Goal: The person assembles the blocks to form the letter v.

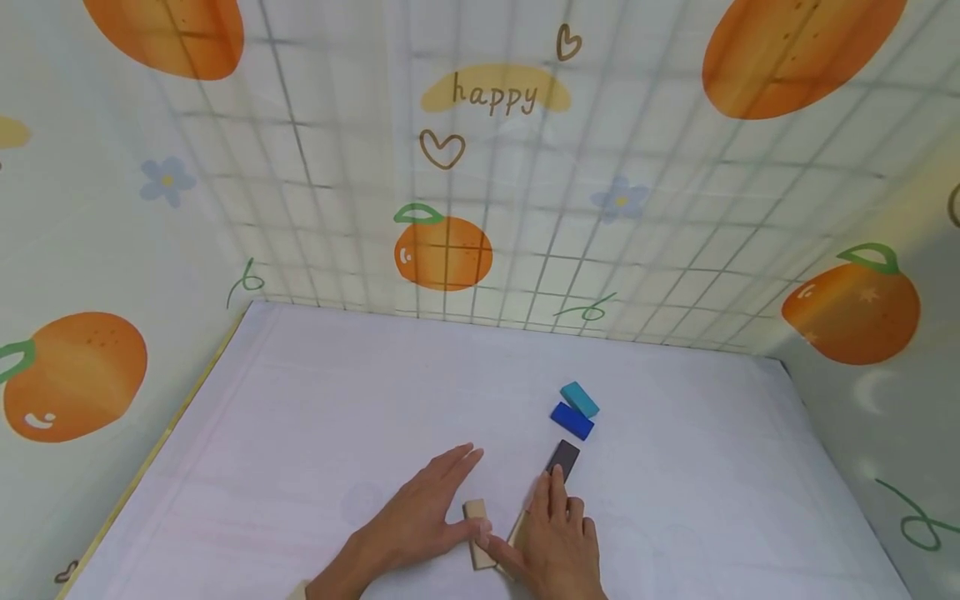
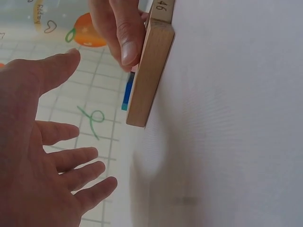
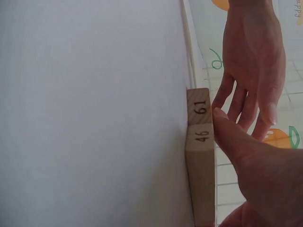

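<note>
Left hand [image 1: 420, 518] is empty with fingers straight, right hand [image 1: 558, 540] rests loosely over the wooden blocks [image 1: 482, 557], bottom centre. Probably light, stiff, bit slick, so I'd pinch the long sides.

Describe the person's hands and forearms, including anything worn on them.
The bare left hand and bare right hand show no gloves, rings or markings. A pale cream edge, probably a fabric cuff, shows at the left forearm; no sleeve shows on the right.
</note>
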{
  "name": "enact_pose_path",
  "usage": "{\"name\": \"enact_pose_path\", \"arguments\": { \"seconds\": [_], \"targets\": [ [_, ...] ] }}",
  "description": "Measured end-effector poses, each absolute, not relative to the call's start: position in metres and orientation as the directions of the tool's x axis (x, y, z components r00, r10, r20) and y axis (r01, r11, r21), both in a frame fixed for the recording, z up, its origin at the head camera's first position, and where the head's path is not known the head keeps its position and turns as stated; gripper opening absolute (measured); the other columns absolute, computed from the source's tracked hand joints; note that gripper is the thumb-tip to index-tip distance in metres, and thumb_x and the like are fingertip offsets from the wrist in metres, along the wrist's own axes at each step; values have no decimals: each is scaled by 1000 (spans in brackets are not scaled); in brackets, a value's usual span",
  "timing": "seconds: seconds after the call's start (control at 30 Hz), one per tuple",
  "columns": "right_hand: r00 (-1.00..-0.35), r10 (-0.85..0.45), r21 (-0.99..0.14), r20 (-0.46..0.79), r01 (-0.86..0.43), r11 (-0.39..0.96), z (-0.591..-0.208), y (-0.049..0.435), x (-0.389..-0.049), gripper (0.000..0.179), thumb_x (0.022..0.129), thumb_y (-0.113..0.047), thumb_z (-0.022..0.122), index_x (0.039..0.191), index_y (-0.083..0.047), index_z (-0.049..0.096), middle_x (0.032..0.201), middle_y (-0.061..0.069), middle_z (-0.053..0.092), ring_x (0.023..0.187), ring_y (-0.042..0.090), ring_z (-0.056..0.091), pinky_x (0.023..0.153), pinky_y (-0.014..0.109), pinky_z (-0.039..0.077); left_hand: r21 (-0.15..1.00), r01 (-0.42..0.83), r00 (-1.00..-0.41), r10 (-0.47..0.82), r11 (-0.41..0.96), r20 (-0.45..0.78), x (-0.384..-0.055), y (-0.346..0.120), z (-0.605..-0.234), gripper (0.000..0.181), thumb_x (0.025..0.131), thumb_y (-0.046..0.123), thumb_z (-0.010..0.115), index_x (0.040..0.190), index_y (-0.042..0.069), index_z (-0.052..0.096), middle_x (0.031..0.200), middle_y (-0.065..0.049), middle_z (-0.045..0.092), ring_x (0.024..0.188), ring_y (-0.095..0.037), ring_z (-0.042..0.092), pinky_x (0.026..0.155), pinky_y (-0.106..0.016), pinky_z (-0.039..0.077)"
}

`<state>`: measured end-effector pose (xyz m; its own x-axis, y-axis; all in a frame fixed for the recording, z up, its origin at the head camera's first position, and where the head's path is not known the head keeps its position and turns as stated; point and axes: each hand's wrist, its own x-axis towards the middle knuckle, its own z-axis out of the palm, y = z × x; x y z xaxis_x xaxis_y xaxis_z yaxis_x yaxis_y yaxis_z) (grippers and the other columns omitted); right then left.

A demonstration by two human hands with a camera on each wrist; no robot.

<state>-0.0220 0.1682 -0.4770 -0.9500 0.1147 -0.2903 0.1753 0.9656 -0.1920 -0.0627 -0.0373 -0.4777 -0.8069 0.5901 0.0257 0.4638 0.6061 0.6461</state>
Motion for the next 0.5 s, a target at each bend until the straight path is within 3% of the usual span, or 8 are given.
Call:
{"name": "enact_pose_path", "arguments": {
  "seconds": [0.5],
  "targets": [
    [-948, 115, -178, -296, 173, 969, -476, 168, -24, 143, 62, -94, 58, 153, 12, 27, 161, 33, 16, 123, 50, 40, 99, 66, 37, 659, 439, -825, 565, 611, 26, -82, -34, -475, 81, 97, 58, 58, 162, 20, 25, 165, -2, 27, 149, -21, 28, 115, -48, 33]
  ]
}}
